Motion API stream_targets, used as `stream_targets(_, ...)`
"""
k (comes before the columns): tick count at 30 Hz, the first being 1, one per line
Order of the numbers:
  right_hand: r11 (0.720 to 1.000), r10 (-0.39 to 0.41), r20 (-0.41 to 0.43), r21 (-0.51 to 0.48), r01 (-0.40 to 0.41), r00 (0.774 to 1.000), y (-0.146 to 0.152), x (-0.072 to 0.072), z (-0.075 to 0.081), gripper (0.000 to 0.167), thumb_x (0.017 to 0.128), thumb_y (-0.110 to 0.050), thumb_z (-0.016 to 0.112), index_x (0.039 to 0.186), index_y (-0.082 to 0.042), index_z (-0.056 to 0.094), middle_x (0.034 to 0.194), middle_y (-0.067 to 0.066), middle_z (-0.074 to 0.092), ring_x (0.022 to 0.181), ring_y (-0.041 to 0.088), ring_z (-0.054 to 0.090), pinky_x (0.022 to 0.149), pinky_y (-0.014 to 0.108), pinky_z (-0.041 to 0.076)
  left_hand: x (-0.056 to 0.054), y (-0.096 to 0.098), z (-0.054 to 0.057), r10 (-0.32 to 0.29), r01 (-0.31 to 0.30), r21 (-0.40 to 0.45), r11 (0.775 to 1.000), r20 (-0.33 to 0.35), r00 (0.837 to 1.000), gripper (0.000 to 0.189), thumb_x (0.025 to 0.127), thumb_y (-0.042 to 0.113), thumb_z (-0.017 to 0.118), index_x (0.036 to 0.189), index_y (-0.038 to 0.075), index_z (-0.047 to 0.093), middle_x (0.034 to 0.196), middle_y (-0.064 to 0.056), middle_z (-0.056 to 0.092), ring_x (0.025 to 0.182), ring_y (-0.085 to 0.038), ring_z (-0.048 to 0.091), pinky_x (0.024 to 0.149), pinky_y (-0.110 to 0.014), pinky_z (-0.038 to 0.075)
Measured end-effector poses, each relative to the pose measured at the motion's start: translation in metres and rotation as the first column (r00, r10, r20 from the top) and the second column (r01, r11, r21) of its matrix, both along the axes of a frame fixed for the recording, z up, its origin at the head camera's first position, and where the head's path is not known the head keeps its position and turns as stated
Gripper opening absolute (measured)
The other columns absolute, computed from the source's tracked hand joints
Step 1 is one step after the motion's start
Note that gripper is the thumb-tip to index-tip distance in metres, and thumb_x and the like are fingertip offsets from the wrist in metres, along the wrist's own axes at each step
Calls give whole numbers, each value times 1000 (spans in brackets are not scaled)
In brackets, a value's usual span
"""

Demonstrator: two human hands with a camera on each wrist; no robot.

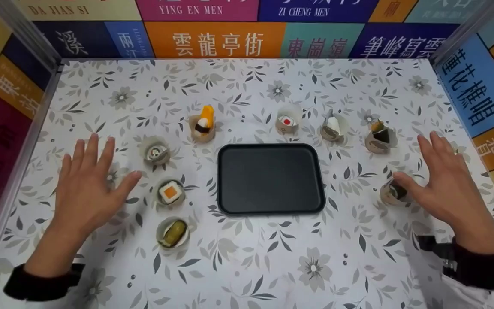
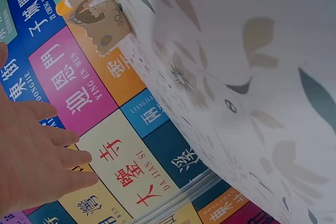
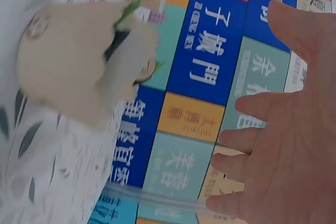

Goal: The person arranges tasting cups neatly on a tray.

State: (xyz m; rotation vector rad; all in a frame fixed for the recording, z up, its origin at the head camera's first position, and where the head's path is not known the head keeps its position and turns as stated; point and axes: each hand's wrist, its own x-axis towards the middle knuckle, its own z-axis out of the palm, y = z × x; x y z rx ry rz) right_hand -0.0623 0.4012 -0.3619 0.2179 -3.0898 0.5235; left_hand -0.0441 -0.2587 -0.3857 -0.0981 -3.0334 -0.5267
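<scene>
My left hand (image 1: 86, 186) is held with fingers straight and spread at the left, beside several paper cups, holding nothing. Nearest to it are a cup with a round white piece (image 1: 155, 151), a cup with a white-and-orange sushi piece (image 1: 170, 192) and one with a green oval piece (image 1: 175, 233). My right hand (image 1: 450, 186), fingers also straight, is at the right; its thumb partly covers a cup with a dark piece (image 1: 393, 193). In the right wrist view a paper cup (image 3: 63, 61) with a green tip stands beside the right hand (image 3: 283, 145), apart from it.
A black rectangular tray (image 1: 271, 179) lies mid-table. Behind it stand cups with orange-topped sushi (image 1: 204, 123), a red-dotted white piece (image 1: 287, 121), a grey-and-white piece (image 1: 332, 126) and a dark wrapped piece (image 1: 380, 135). Colourful lettered panels (image 1: 217, 40) border the flowered tablecloth (image 1: 247, 266).
</scene>
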Motion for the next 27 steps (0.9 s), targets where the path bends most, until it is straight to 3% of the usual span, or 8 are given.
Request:
stream_targets(7, 989, 148, 2, -7, -148, 989, -47, -15, 11, 92, 101, -49, 65, 167, -7, 18, 172, 23, 9, 159, 44, 6, 125, 60, -1, -1, 12, 3, -18, 18, 65, 998, 1, 1000, 91, 101, 64, 54, 165, 6, 27, 171, -25, 14, 157, -49, 8, 124, -62, 2)
stream_targets(11, 971, 238, 19, -18, -238, 971, -84, -26, 16, 92, 100, -52, 67, 168, -13, 19, 174, 16, 10, 159, 41, 9, 126, 58, 4, -3, 19, 3, -20, 20, 137, 990, -2, 1000, 87, 101, 59, 58, 164, 4, 31, 169, -27, 22, 154, -51, 19, 120, -68, 13)
stream_targets(18, 910, 415, 38, -35, -414, 909, -148, -39, 12, 88, 101, -53, 64, 167, -12, 24, 173, 16, 18, 158, 39, 18, 123, 62, 16, 5, 31, -2, -19, 28, 251, 968, -37, 999, 73, 100, 47, 68, 152, 0, 50, 153, -26, 47, 141, -49, 40, 106, -68, 34)
stream_targets(22, 870, 492, 62, -63, -488, 869, -180, -43, 8, 90, 101, -59, 61, 167, -12, 23, 174, 11, 16, 158, 36, 20, 123, 60, 18, 8, 32, -5, -30, 20, 312, 950, 27, 999, 60, 97, 28, 71, 149, 4, 55, 148, -20, 53, 139, -41, 45, 104, -63, 38)
stream_targets(27, 824, 566, 109, -106, -557, 817, -220, -46, 1, 91, 100, -66, 55, 167, -12, 25, 174, 10, 17, 157, 32, 23, 123, 55, 22, 13, 29, -7, -56, 9, 352, 936, 123, 991, 64, 86, 6, 67, 149, 5, 56, 143, -18, 58, 132, -38, 50, 101, -59, 41)
